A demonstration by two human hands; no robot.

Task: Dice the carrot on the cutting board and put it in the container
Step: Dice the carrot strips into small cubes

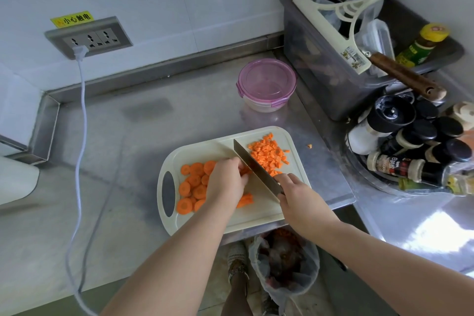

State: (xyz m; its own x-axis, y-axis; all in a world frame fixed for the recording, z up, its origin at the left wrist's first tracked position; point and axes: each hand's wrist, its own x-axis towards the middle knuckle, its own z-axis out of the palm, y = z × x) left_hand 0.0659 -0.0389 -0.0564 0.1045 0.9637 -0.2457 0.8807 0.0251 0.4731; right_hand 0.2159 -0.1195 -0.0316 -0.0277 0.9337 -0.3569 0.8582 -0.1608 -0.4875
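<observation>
A cream cutting board [259, 215] lies at the steel counter's front edge. Round carrot slices [193, 185] cover its left part, and a pile of diced carrot [269, 155] sits at its far right. My left hand [227, 182] curls over carrot pieces in the middle, right beside the knife blade [254, 167]. My right hand [298, 194] grips the knife handle, blade edge down on the board. Carrot strips [245, 199] lie near my left wrist. The container [266, 84], clear with a pink lid on it, stands behind the board.
A stray carrot bit [309, 146] lies on the counter right of the board. A grey bin [359, 54] of utensils and a rack of spice bottles [415, 146] crowd the right. A white cable [79, 161] hangs from the wall socket [89, 38]. A bagged bin [284, 261] sits below.
</observation>
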